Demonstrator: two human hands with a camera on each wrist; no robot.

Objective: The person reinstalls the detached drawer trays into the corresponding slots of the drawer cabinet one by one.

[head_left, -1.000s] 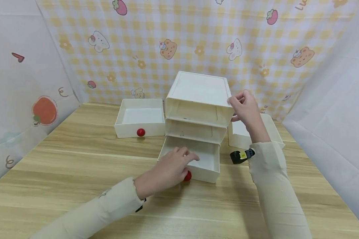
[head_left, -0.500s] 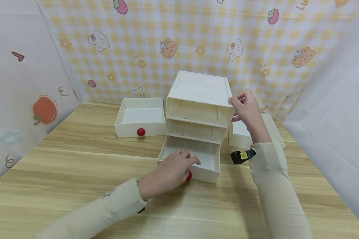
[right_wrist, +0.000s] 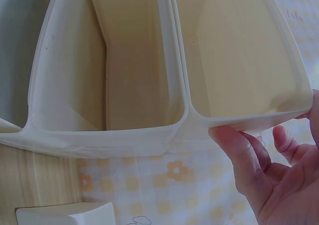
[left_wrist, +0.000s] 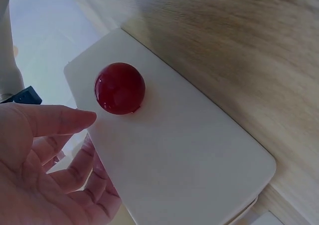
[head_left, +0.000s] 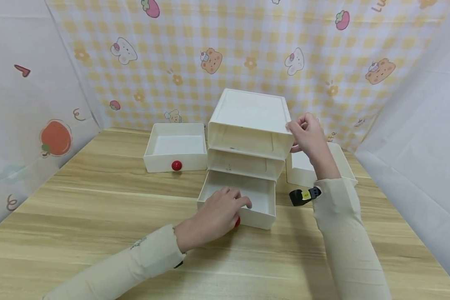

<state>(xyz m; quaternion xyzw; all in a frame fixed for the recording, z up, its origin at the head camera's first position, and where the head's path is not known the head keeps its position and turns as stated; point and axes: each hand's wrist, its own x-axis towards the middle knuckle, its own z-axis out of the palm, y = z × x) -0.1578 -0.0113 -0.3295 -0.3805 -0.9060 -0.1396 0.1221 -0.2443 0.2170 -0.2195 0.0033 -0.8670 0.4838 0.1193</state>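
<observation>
A white drawer cabinet (head_left: 253, 110) stands on the table with two bare upper slots. Its bottom drawer (head_left: 260, 218) is pulled out toward me and holds nothing visible. My left hand (head_left: 215, 214) grips that drawer's front wall, fingers inside the rim and thumb on the outer face. In the left wrist view, the thumb lies beside the round red knob (left_wrist: 119, 88). My right hand (head_left: 309, 135) holds the cabinet's upper right front corner. The right wrist view shows its thumb against the cabinet's side wall, with other fingers partly hidden at the top edge.
One loose white drawer (head_left: 176, 163) with a red knob (head_left: 176, 166) sits left of the cabinet. Another white drawer (head_left: 341, 162) stands at the right, partly behind my right forearm. A checked cloth (head_left: 247, 54) hangs behind, with white cloth on both sides.
My left hand has shifted slightly to the right along the drawer front, covering more of the knob in the head view. The right hand and cabinet stay where they were.
</observation>
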